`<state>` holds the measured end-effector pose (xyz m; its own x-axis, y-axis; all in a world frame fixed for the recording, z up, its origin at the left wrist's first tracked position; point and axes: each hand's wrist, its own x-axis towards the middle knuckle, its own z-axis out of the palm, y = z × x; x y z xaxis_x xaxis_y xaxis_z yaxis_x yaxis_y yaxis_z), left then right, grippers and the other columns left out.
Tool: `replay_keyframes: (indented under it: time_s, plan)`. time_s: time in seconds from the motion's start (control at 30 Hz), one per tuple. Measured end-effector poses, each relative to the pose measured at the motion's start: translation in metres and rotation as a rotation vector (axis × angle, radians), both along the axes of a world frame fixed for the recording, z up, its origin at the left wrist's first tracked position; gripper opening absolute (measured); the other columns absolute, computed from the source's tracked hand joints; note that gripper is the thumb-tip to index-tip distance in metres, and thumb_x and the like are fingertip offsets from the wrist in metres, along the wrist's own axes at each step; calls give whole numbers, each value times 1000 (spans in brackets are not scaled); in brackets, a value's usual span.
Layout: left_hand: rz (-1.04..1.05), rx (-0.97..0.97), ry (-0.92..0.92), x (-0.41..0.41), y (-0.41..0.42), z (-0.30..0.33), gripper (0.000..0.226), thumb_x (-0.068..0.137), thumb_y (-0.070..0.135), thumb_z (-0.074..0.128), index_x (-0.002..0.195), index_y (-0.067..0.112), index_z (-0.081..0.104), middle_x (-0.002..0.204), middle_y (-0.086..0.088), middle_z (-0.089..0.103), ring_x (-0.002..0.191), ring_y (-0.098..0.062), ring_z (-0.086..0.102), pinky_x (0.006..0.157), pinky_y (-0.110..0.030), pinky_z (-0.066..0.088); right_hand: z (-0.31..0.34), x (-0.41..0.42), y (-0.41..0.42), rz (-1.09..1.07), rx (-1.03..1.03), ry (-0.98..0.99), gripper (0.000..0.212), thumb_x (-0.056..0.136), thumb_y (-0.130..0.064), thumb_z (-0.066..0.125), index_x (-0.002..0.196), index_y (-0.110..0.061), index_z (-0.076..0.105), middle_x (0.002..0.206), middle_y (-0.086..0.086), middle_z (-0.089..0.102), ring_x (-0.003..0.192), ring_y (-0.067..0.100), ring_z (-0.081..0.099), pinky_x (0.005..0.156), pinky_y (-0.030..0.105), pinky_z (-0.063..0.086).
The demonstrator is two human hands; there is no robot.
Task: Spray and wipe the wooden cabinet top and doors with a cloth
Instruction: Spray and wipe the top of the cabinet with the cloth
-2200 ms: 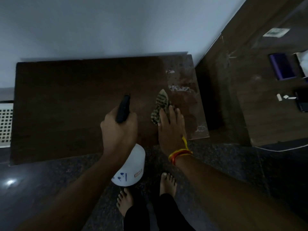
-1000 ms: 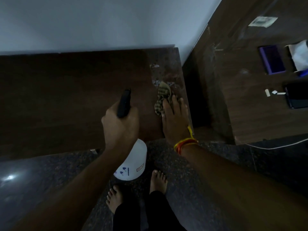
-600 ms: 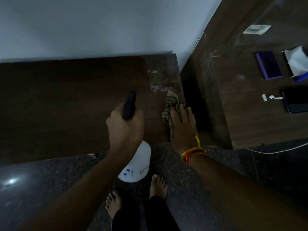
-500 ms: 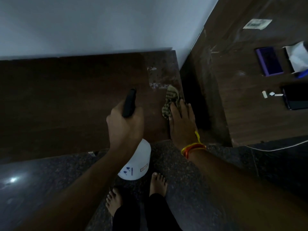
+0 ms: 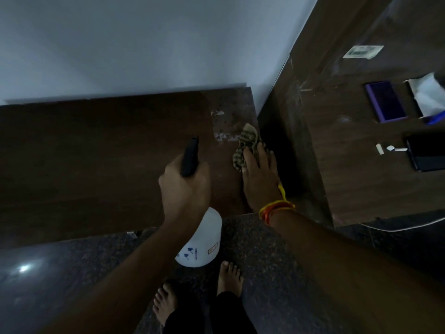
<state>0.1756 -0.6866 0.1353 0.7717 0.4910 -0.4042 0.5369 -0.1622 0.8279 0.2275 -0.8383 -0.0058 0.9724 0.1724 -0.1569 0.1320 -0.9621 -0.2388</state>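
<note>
The dark wooden cabinet top point(image 5: 96, 153) runs along the white wall, with pale wet smears near its right end. My left hand point(image 5: 184, 189) grips a spray bottle point(image 5: 201, 242) by its black trigger head, the white body hanging below over the cabinet's front edge. My right hand point(image 5: 260, 175) lies flat on a striped olive cloth point(image 5: 245, 143), pressing it onto the top by the right edge. The cabinet doors are hidden below the top.
A taller dark wooden desk point(image 5: 361, 165) stands to the right with a purple case point(image 5: 385, 101), a black phone point(image 5: 426, 151), white paper point(image 5: 426, 92) and small white bits. A white cable point(image 5: 397, 227) hangs at its front. My bare feet point(image 5: 228, 278) stand on dark speckled floor.
My right hand has slid the cloth from mid-right of the top toward its right edge and a little further back. The left hand has kept the bottle in about the same place.
</note>
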Motion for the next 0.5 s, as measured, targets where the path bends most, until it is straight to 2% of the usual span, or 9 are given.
replay_keyframes:
  time_s: [0.13,0.23,0.3,0.4,0.5]
  plan:
    - [20,12,-6,5,-1,0,19,92,14,53,74,21,53,70,-15,56,64,-40,58,60,-58,55,4,-11,2,-14,8,-18,50,96,-26,42,145,-21,32,156,14,19,143,42,9,116,53,17]
    - [45,1,-2,8,0,2,17,91,14,54,75,19,54,68,-13,55,61,-32,55,60,-59,56,12,-28,3,-24,27,-6,50,97,-27,42,146,-20,33,157,13,17,144,41,5,115,50,15]
    - [48,3,-8,10,0,3,14,90,13,53,77,15,55,69,-17,56,60,-31,54,60,-59,55,9,-22,2,-10,20,-24,49,96,-27,42,144,-19,36,155,16,22,143,43,11,114,52,20]
    - [44,6,-18,11,1,1,16,92,13,53,77,19,54,82,-26,62,68,-44,60,62,-56,55,-2,12,8,15,-8,-50,52,94,-33,28,142,-18,38,152,19,28,140,44,22,114,54,24]
    - [45,16,-16,10,1,-5,16,92,13,53,77,20,54,77,-22,63,71,-46,63,59,-52,55,-9,42,16,2,-26,-62,57,91,-36,20,142,-18,38,151,21,29,136,44,29,113,53,25]
